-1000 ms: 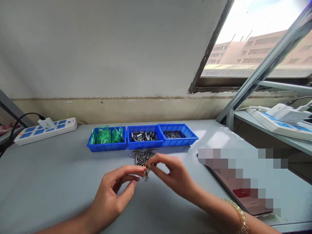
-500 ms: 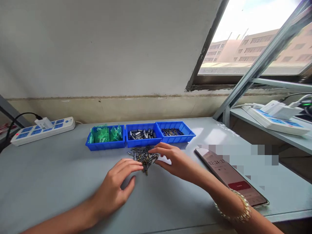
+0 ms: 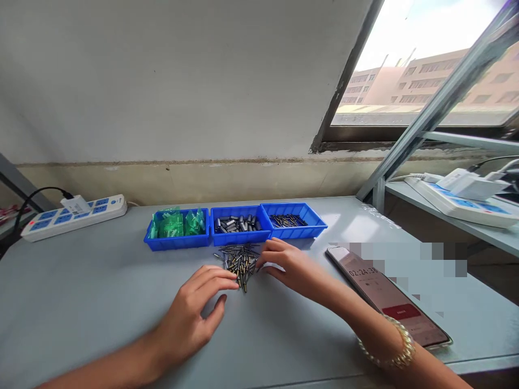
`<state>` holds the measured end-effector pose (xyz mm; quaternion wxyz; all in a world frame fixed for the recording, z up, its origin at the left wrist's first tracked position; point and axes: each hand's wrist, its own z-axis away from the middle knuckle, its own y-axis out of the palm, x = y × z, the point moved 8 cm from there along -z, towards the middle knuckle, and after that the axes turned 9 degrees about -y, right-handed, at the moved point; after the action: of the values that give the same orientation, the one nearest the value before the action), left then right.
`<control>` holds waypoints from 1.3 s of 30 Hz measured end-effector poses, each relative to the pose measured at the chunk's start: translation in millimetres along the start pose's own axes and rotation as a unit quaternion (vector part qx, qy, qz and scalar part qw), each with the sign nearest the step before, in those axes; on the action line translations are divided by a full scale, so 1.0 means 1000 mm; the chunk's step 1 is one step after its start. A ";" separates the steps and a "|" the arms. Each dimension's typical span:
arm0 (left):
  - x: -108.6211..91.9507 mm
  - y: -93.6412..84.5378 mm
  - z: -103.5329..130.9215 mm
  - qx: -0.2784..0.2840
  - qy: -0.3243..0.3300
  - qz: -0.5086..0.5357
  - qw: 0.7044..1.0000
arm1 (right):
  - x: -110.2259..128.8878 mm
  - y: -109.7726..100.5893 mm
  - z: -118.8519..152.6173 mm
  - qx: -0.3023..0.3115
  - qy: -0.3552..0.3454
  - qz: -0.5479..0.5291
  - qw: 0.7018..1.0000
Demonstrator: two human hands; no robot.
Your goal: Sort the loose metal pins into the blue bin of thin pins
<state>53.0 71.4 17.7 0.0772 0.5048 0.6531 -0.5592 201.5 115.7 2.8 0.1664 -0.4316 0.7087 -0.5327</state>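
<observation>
The grey bench [image 3: 101,302] is carrying everything here, and 3 blue trays are sitting in a row toward the wall: the left tray [image 3: 177,241] is holding green plastic pieces, the middle tray [image 3: 239,236] short grey metal parts, the right tray [image 3: 298,231] thin dark pins. A phone [image 3: 389,297] is lying face up at the right, just beside the right forearm, and a white power strip [image 3: 71,215] is resting far off to the left.

Now the hands. The left hand [image 3: 190,316] is lying palm down with its fingers loosely spread, fingertips touching the near edge of the loose pile of small metal pins [image 3: 239,262], which is sitting on the bench just in front of the middle tray. The right hand [image 3: 290,265] is reaching in from the other side, fingers slightly curled and touching the pile's right edge; whether it is pinching a pin I cannot tell.

Here is where it could be going wrong, as I judge it. The pins are round, tiny and lying loose, so a sweep from either hand could be sending them rolling across the smooth bench. With fingers closing in from 2 sides, several pins could be lifting together and 1 dropping. The right forearm is passing close to the phone, so a wide pull back could be nudging it toward the bench edge.
</observation>
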 end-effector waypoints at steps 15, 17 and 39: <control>0.008 0.001 0.000 0.006 -0.129 0.094 0.987 | 0.014 -0.010 -0.002 -0.145 0.052 -0.207 0.966; 0.016 0.008 0.002 0.024 -0.215 0.179 0.960 | 0.014 -0.001 -0.001 -0.160 0.110 -0.380 0.904; 0.009 0.044 0.008 0.145 -0.302 0.404 0.851 | 0.078 -0.004 -0.011 -0.165 -0.067 -0.335 0.925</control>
<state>78.1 64.7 -20.3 0.4160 0.5355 0.2476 -0.6920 151.2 60.5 28.0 -0.0484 -0.7000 0.5880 -0.4024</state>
